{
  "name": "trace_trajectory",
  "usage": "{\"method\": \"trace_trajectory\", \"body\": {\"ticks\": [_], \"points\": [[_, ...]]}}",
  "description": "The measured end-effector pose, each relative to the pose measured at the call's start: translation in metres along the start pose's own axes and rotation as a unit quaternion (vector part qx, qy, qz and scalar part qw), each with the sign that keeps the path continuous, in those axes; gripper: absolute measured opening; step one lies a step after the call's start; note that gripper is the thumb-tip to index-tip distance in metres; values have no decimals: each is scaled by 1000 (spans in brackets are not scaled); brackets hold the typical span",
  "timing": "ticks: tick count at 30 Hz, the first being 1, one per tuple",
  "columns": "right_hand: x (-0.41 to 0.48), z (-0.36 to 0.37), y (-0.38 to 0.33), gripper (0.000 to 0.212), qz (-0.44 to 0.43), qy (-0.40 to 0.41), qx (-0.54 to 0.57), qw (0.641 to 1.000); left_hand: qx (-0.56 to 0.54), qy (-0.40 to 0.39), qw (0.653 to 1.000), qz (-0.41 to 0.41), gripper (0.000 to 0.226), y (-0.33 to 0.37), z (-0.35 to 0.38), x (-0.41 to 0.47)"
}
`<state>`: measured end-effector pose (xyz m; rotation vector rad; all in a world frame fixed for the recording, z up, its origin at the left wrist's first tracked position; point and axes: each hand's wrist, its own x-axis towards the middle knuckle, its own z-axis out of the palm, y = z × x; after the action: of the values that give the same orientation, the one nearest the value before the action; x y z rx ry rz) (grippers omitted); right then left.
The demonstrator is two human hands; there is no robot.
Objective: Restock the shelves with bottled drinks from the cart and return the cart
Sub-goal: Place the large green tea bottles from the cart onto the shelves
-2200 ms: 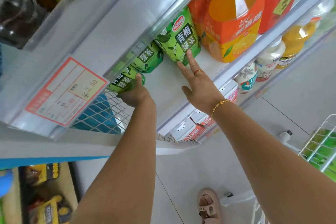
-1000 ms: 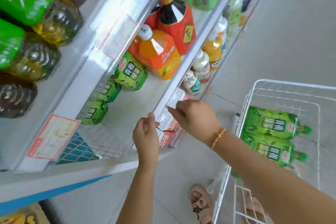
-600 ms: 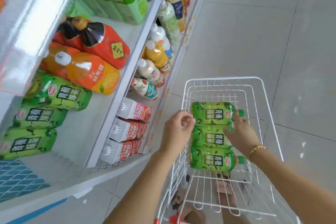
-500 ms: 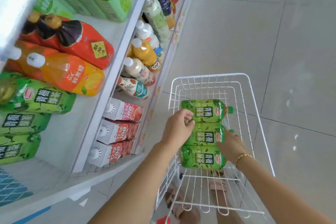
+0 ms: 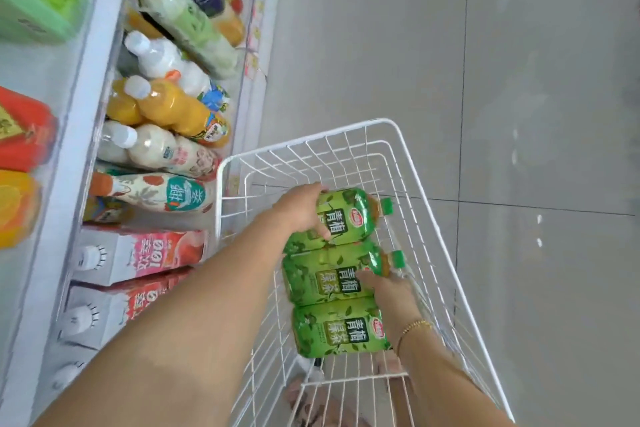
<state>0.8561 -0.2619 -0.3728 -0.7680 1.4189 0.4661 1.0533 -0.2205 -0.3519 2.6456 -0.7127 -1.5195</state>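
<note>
- Along the left side, the shelving holds rows of juice, milk-tea and carton drinks; the restocking destination lies here, beside the cart.
- Cart: a white wire basket just beside the lower shelf edge. It carries the task's stock, three green tea bottles lying side by side, touching, caps pointing right.
- Far bottle: tilted, its base end raised off the basket floor while its flank touches the middle bottle.
- Near bottle: flat on the wire, with no hand on it.
- Left hand: fingers wrapped round the base end of the far bottle, thumb on the label.
- Right hand: well apart from the left, fingers curled over the shoulder of the middle bottle near its cap; a thin bracelet sits at the wrist.
- Step in hand, as judged: lifting one bottle per hand for transfer to the shelf.
- Technique: close each hand round the body, not the cap, since the film labels look slick. Lift straight up to clear the basket wall, and keep the near bottle from rolling as its neighbour leaves.
</note>
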Motion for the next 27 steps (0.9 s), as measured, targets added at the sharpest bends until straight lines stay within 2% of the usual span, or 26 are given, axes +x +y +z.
{"method": "trace_trajectory", "body": {"ticks": [5,9,11,16,20,24,27], "points": [[12,-7,-4,60,-16,-18,-19,1000,27,-60,998,-15,97,2,-11,17],[18,-1,1,78,-14,-13,-30,999,114,-77,990,-31,101,13,-15,20],[17,4,3,92,-15,-15,-33,999,129,-66,989,-27,96,15,-14,16],[0,15,1,84,-52,-19,-45,997,119,40,992,-21,109,4,-6,-4],[-8,24,1,79,-84,-24,13,996,114,149,982,-4,88,-10,2,-27],[-17,37,2,73,-86,-2,-30,996,60,227,972,-2,82,-18,0,-51],[-21,52,4,87,-71,16,-15,997,3,259,966,9,81,-22,-8,-81]]}}
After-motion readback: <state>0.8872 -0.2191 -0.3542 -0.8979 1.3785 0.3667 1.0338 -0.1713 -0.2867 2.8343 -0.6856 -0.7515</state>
